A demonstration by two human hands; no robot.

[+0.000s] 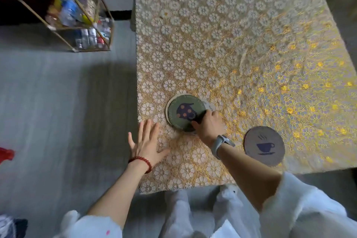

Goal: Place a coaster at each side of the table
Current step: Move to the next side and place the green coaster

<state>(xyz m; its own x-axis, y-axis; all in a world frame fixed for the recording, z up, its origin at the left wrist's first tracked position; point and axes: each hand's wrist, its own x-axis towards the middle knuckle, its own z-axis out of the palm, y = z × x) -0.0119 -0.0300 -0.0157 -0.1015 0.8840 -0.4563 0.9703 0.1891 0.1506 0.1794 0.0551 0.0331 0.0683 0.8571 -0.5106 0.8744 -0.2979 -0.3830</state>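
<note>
A stack of round coasters [182, 111] lies near the table's near left corner; the top one is green with a dark spotted figure. My right hand [209, 124] pinches the stack's right edge, thumb on the top coaster. My left hand [147, 142] rests flat on the cloth just left of the stack, fingers spread, holding nothing. A single grey coaster with a blue cup [264, 146] lies flat near the near edge, to the right of my right wrist.
The square table [241, 35] wears a gold floral lace cloth. A gold wire shelf with bottles [77, 25] stands on the grey floor at the far left. A red object [5, 154] sits at the left edge of view.
</note>
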